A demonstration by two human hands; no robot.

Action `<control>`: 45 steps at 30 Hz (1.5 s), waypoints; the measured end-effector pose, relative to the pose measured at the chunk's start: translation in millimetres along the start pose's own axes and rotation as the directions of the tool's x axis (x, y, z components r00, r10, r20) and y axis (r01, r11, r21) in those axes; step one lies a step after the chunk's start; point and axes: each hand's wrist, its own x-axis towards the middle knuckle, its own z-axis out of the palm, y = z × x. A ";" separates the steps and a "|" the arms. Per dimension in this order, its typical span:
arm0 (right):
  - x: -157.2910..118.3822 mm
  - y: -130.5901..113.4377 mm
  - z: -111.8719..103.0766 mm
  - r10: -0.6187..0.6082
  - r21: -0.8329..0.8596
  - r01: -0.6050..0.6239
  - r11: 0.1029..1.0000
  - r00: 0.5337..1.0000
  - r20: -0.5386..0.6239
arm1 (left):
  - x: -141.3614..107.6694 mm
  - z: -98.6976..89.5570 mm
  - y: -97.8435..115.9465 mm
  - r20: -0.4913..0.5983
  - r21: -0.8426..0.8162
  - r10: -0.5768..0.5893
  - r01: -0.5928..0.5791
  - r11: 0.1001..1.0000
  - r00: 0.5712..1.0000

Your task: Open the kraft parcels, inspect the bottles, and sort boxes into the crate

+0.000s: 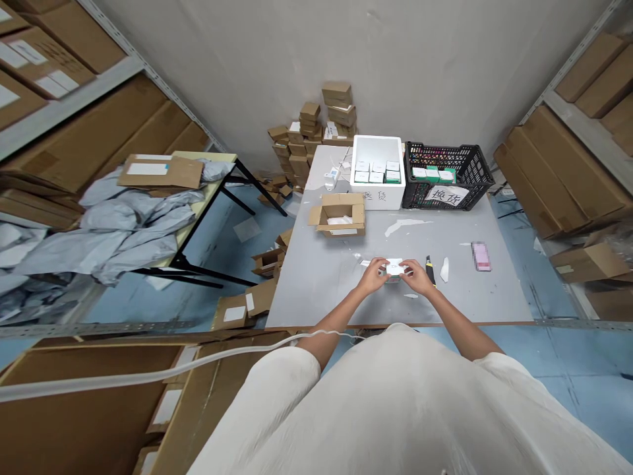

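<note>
A small white box (394, 266) is between my two hands, just above the grey table or resting on it; I cannot tell which. My left hand (373, 276) grips its left side with fingers bent. On the opposite side my right hand (416, 276) grips it the same way. Right of the hands lies a black and yellow utility knife (430, 269), with a white paper scrap (444, 270) beside it. An open cardboard box (341, 216) with white material inside stands farther back on the left.
A white foam bin (378, 196) and a black crate (445, 168), both with small white-and-green boxes, stand at the table's (316, 284) back. A pink phone-like item (481, 256) lies right. A white cable (198, 363) crosses the lower left. Grey bags (133, 224) cover a side table.
</note>
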 end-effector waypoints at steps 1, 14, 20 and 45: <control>-1.4 0.6 0.4 -0.005 -0.020 0.005 1.000 1.000 0.004 | -0.3 0.1 0.2 -0.002 -0.003 0.001 -0.001 1.000 1.000; 14.3 -22.6 0.2 -0.066 -0.573 0.174 0.801 0.977 0.204 | -1.3 2.0 -0.5 -0.013 -0.046 -0.025 0.024 0.999 1.000; 19.9 -40.0 6.5 -0.020 -0.611 0.172 0.773 0.969 0.247 | -7.3 0.4 -4.8 -0.018 -0.085 -0.046 0.044 0.995 0.999; 11.7 -76.2 -50.6 -0.010 -0.571 0.035 0.820 0.999 0.047 | 10.0 4.9 30.3 0.075 -0.163 -0.019 0.031 0.986 0.997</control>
